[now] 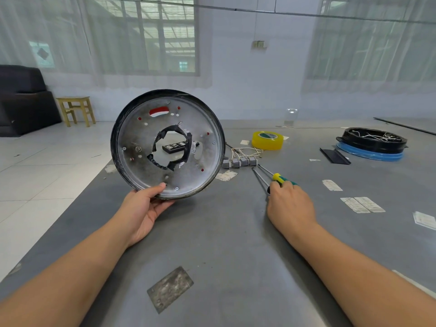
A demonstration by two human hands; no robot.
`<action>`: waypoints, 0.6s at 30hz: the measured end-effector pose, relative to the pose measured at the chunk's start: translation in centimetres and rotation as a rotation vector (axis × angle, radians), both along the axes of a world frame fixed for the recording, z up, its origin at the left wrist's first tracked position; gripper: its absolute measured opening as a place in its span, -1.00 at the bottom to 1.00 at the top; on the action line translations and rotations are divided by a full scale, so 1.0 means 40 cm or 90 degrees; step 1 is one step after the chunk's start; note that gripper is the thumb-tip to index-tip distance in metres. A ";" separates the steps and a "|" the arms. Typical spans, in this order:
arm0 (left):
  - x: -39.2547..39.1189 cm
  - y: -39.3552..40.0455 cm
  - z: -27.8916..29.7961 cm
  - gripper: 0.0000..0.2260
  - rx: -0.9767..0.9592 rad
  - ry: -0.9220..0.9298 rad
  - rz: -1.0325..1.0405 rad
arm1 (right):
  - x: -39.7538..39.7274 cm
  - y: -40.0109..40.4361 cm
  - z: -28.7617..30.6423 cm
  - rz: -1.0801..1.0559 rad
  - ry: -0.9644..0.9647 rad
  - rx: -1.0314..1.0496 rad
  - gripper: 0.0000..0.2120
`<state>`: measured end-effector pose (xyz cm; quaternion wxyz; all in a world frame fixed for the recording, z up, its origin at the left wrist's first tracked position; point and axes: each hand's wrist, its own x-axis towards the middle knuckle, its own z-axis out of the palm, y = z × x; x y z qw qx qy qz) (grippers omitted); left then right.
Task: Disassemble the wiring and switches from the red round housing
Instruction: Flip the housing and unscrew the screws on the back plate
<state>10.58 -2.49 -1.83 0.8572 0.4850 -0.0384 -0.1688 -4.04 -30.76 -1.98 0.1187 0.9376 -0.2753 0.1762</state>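
My left hand (146, 206) grips the lower rim of the round housing (203, 147) and holds it upright on edge above the grey table (236, 244). Its silver inner face points at me, with a torn black-taped hole in the middle and red showing through small holes. To the right, a bundle of white wires with several grey switches (240, 160) lies on the table, apart from the housing. My right hand (291, 205) lies over the handles of two screwdrivers (266, 175), one yellow-green; the fingers curl down on them.
A yellow tape roll (267, 140) stands behind the switches. A black round part on a blue ring (371, 143) sits at the far right, with a black strip (335, 156) beside it. Paper labels dot the table. A small black part (174, 147) shows through the housing's hole.
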 end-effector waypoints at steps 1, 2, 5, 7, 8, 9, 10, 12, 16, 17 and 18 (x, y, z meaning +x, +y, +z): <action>0.003 -0.001 0.000 -0.69 0.000 0.004 0.001 | 0.006 0.001 0.001 -0.001 0.001 0.005 -0.86; 0.006 -0.002 -0.001 -0.70 -0.001 0.006 0.000 | 0.012 0.000 0.002 0.000 0.001 0.009 -0.86; 0.010 -0.002 -0.004 -0.69 -0.005 0.010 -0.001 | 0.018 -0.002 0.002 0.002 0.000 0.004 -0.80; 0.016 -0.002 -0.007 -0.68 -0.003 0.007 -0.002 | 0.019 -0.008 0.014 -0.004 -0.036 0.012 -0.65; 0.019 -0.002 -0.007 -0.67 -0.003 0.005 0.000 | 0.021 -0.013 0.026 -0.008 -0.073 0.029 -0.60; 0.022 -0.002 -0.006 -0.67 -0.003 0.003 0.001 | 0.025 -0.024 0.040 -0.012 -0.114 0.060 -0.58; 0.025 -0.003 -0.007 -0.66 -0.002 0.003 0.002 | 0.032 -0.040 0.056 -0.022 -0.148 0.103 -0.58; 0.031 -0.009 -0.008 -0.66 0.000 0.000 0.004 | 0.050 -0.087 0.090 -0.062 -0.159 0.214 -0.65; 0.047 -0.020 -0.013 -0.66 0.009 -0.010 0.017 | 0.103 -0.157 0.130 -0.117 -0.052 0.415 -0.74; 0.052 -0.022 -0.015 -0.66 0.012 -0.012 0.021 | 0.118 -0.166 0.129 -0.121 -0.025 0.437 -0.71; 0.058 -0.025 -0.016 -0.66 0.013 -0.017 0.022 | 0.132 -0.173 0.125 -0.122 -0.013 0.451 -0.69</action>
